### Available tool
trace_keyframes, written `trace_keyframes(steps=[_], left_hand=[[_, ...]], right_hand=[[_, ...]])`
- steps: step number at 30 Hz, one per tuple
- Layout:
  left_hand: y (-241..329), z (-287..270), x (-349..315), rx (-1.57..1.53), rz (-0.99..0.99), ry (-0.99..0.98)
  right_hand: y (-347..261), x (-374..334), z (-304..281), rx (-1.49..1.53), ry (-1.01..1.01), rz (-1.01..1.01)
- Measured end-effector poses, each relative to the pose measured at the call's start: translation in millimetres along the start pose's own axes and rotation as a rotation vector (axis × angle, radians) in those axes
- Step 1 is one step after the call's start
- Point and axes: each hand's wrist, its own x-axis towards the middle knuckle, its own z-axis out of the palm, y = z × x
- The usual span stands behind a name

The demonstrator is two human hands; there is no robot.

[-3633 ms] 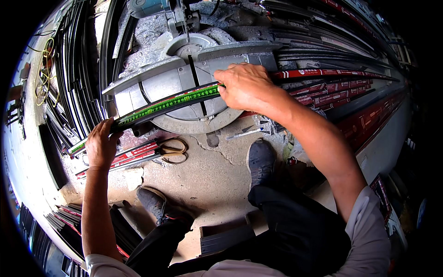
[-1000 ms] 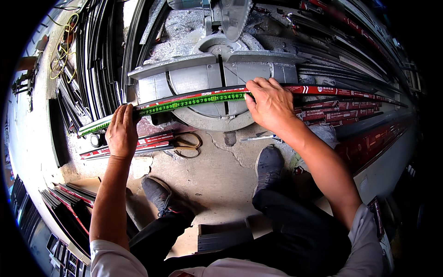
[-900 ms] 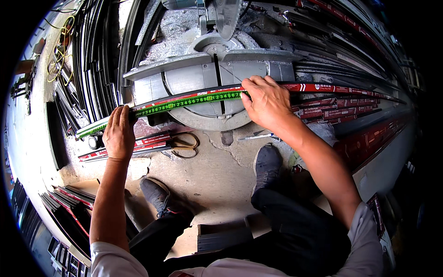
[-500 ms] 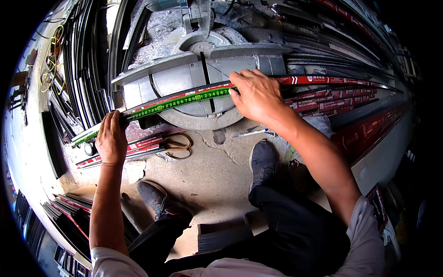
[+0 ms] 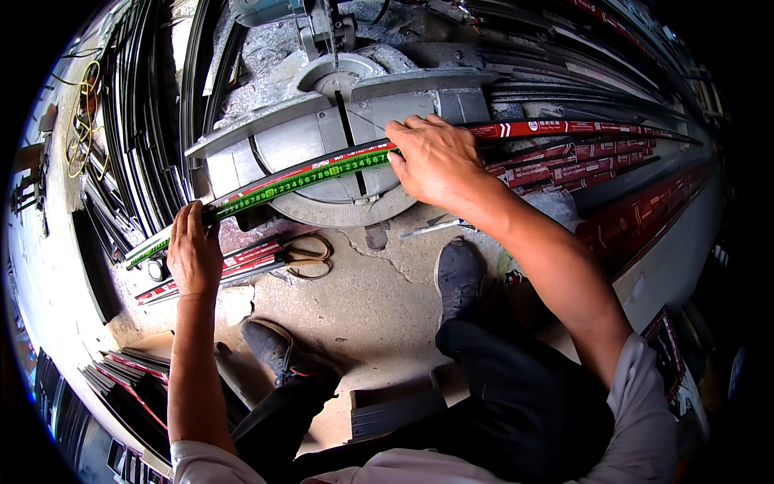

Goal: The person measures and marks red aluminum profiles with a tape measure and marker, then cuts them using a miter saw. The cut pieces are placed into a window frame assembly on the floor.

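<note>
A long dark profile strip with red film (image 5: 516, 129) lies crosswise over the grey table of a miter saw (image 5: 302, 129). Along its near side runs a green tape measure blade (image 5: 306, 179) with dark markings. My left hand (image 5: 193, 252) is closed around the strip and tape left of the saw table; its fingers partly hide both. Right of the blade slot, my right hand (image 5: 439, 161) grips the strip from above, thumb pressed at the tape. The tape's right-hand end is hidden under that hand.
Scissors (image 5: 310, 256) lie on the floor beside short red-filmed pieces (image 5: 250, 260). Dark profiles (image 5: 145, 105) are stacked at the left, and red-wrapped ones (image 5: 564, 165) at the right. The saw head (image 5: 266, 10) stands beyond the table. A yellow cord (image 5: 81, 121) hangs far left.
The view has shifted slightly, so the saw appears a little further left. Both hands keep their hold on the strip and tape, with no clear movement along them.
</note>
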Motion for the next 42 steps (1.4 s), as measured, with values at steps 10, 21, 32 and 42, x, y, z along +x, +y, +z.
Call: trace_keyframes(steps=[10, 21, 32, 42], left_hand=[[80, -4, -1, -0.122, 0.006, 0.009], [209, 7, -4, -0.273, 0.032, -0.087], [238, 14, -3, -0.218, -0.070, -0.161], [241, 17, -3, -0.210, -0.076, -0.166]], right_hand=[[-2, 0, -3, 0.021, -0.057, 0.057], [-3, 1, -3, 0.005, -0.056, 0.056], [-3, 1, -5, 0.027, -0.071, 0.069], [1, 1, -2, 0.018, -0.007, 0.050]])
